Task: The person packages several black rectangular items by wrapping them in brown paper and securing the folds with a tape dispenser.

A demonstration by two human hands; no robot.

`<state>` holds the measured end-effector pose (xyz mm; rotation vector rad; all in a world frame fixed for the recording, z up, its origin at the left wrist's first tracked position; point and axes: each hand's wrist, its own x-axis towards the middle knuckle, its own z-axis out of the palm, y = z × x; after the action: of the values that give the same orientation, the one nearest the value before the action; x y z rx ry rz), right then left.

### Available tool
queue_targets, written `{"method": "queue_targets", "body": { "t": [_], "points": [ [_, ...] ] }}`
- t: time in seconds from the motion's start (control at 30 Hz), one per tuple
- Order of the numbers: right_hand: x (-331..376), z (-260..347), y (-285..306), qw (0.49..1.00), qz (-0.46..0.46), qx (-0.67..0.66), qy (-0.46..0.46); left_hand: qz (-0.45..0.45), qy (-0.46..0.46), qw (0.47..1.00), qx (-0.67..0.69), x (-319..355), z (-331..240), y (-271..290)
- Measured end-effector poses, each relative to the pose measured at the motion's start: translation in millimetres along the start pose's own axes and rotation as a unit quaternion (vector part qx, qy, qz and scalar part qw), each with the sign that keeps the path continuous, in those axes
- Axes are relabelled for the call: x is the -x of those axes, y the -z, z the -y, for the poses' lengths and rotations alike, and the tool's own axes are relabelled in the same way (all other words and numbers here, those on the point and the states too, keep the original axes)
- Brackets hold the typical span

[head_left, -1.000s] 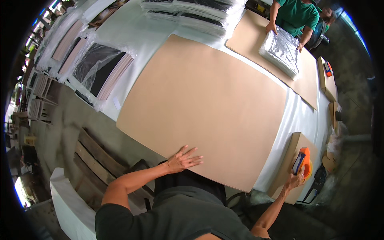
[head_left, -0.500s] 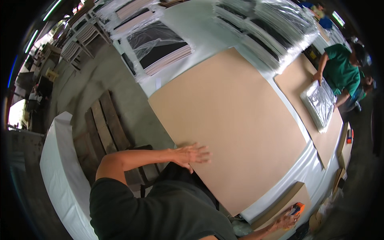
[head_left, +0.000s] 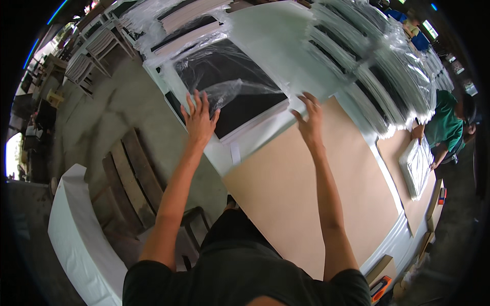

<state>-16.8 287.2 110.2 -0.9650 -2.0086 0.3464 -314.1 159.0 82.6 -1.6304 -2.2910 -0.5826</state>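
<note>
My left hand [head_left: 200,121], fingers spread, is at the near left corner of a stack of flat black panels with pale edges [head_left: 250,109]. Clear plastic film [head_left: 227,94] lies crumpled over part of the stack's top. Past the stack's right corner, my right hand [head_left: 311,122] is raised with fingers and thumb apart, nothing in it. Whether either hand touches the stack or film I cannot tell. Beneath my right forearm, a large brown cardboard sheet [head_left: 301,188] lies flat on the table. An orange and dark hand tool [head_left: 380,289] rests by a cardboard piece at lower right.
Plastic-wrapped panel stacks [head_left: 377,76] stand at the far right, others [head_left: 186,28] at the far left. At right a person in green [head_left: 444,120] holds a wrapped package [head_left: 416,166] over another cardboard sheet. A slatted wooden pallet [head_left: 135,173] and white roll [head_left: 76,229] are at left.
My right hand has let go of the orange tool and moved far forward. My left hand has left the cardboard's near edge and reached out to the panel stack. The view has shifted.
</note>
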Motion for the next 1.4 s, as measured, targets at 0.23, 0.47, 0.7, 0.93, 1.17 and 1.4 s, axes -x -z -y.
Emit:
{"method": "queue_targets", "body": {
  "t": [0.23,0.47,0.7,0.93,1.17,1.4],
  "points": [
    [-57,-22,-87,0.994,0.038,0.084,0.052,0.025,-0.083,0.990,0.112,47,36,7],
    [-63,-69,-43,0.969,0.068,-0.121,-0.204,0.044,-0.075,0.952,0.294,63,70,17],
    [-73,-46,-94,0.920,0.270,-0.042,-0.282,0.086,0.359,0.727,0.578,-11,33,-4],
    [15,-76,-107,0.908,0.229,-0.191,-0.295,-0.009,0.341,0.663,0.666,3,32,-25],
    [86,55,-51,0.780,0.382,-0.074,-0.490,0.058,0.332,0.689,0.642,65,58,39],
    [151,71,-16,0.758,0.330,-0.193,-0.529,0.143,0.506,0.584,0.618,142,69,26]
  ]
}}
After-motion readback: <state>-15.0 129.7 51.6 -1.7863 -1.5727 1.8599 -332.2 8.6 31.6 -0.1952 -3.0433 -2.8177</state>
